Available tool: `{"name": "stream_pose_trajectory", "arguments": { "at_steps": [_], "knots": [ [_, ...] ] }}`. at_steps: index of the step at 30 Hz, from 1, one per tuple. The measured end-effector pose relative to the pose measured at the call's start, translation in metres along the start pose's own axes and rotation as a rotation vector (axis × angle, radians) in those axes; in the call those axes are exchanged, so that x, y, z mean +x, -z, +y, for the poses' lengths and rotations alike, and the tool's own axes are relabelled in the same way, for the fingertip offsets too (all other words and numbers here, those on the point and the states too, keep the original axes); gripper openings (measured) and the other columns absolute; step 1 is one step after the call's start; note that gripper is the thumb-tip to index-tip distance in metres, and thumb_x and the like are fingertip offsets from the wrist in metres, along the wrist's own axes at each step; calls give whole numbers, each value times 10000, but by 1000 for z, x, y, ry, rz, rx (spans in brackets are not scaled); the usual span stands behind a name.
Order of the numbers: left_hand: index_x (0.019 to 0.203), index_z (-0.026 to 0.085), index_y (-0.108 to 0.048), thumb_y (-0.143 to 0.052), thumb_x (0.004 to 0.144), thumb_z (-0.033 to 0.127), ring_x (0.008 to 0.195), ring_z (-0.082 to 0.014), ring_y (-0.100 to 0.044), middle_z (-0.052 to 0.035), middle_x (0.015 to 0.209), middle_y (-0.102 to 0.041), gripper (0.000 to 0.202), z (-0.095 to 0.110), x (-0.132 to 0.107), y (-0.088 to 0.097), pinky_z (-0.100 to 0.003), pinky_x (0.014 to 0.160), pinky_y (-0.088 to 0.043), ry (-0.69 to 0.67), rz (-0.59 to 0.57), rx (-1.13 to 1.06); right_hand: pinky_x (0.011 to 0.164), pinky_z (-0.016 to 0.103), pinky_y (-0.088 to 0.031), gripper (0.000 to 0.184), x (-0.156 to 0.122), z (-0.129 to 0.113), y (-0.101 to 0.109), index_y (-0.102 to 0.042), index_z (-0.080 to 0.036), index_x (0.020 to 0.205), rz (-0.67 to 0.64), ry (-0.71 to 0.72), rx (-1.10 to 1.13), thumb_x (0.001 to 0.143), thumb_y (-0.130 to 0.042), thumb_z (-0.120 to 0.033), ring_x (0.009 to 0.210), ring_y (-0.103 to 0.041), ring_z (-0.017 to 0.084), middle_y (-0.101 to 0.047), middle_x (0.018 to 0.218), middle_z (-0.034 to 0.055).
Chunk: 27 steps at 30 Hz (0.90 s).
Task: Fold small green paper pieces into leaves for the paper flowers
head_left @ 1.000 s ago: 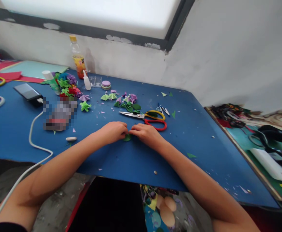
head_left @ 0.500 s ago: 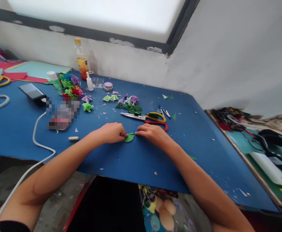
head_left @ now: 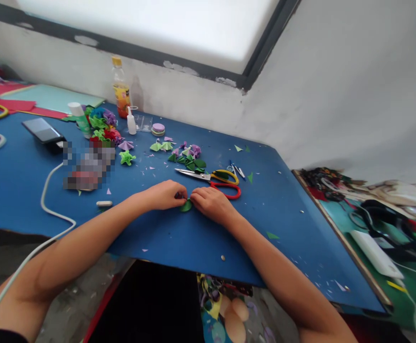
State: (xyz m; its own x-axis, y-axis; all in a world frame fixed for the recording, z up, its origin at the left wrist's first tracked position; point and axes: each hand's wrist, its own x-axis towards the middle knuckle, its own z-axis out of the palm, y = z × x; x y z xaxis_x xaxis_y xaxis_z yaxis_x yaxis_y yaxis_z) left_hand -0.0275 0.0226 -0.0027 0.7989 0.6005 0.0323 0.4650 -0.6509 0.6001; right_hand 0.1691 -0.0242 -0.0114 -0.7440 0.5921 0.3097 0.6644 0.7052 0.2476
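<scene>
One blue table (head_left: 158,233) fills most of the frame from the left edge to right of centre. Across it, from the lower left and lower right, reach the person's two bare forearms; their hands nearly meet at the centre. The left hand (head_left: 165,195) is mostly closed, its thumb and forefinger pinched on a piece of green paper. The right hand (head_left: 211,204) lies palm down with its fingers bent and close together, their tips at the paper's right edge; whether they grip it cannot be told. Scissors (head_left: 208,177) lie just above the right hand. A drink bottle (head_left: 121,95) stands upper left of centre, a pile of green and purple paper pieces (head_left: 193,163) lies above the scissors' blades, and the small green paper piece (head_left: 185,206) rests at the centre, under the fingertips.
</scene>
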Motion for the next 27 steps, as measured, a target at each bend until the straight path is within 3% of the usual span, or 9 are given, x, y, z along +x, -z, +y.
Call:
{"name": "stream_pose_trajectory", "arguments": {
  "at_steps": [4,9,13,16,21,27],
  "knots": [
    [859,146,-671,-491,807,307,649,-114,-546,-24,751,-668,248,0,1,1,-211,614,-384,-1,26,-113,654,276,-399,201,-1,-4,9,-599,-139,840,79,4,-77,909,-419,-197,728,-579,153,-667,845,65],
    [819,114,-666,-470,825,323,555,-88,-515,-13,649,-629,287,3,0,3,-192,539,-384,33,-1,-296,648,282,-388,186,-2,-7,18,-604,-141,867,121,26,-119,906,-427,-183,716,-579,154,-672,848,65],
    [848,121,-695,-523,789,328,531,-88,-520,-15,638,-635,276,7,-2,3,-191,516,-412,95,-2,-376,680,283,-422,196,-3,-6,20,-610,-159,876,150,-47,-53,911,-422,-201,746,-596,156,-681,865,70],
    [873,136,-714,-546,774,307,517,-85,-510,-17,644,-658,259,8,-2,2,-190,509,-410,104,49,-347,707,278,-462,191,-5,-6,18,-614,-159,892,203,-166,133,907,-439,-233,762,-609,155,-681,876,81],
    [833,156,-724,-525,795,259,597,-86,-547,-21,707,-693,228,7,-2,2,-182,569,-407,-47,182,-164,635,259,-509,216,-6,-8,12,-615,-166,969,222,-434,602,881,-491,-319,686,-618,137,-675,834,63],
    [806,157,-719,-518,821,266,599,-85,-555,-32,694,-673,229,6,-3,3,-187,570,-399,-193,233,-33,631,262,-516,204,-4,-9,13,-668,-170,890,226,-487,748,830,-568,-337,673,-634,141,-698,798,53]
  ]
}}
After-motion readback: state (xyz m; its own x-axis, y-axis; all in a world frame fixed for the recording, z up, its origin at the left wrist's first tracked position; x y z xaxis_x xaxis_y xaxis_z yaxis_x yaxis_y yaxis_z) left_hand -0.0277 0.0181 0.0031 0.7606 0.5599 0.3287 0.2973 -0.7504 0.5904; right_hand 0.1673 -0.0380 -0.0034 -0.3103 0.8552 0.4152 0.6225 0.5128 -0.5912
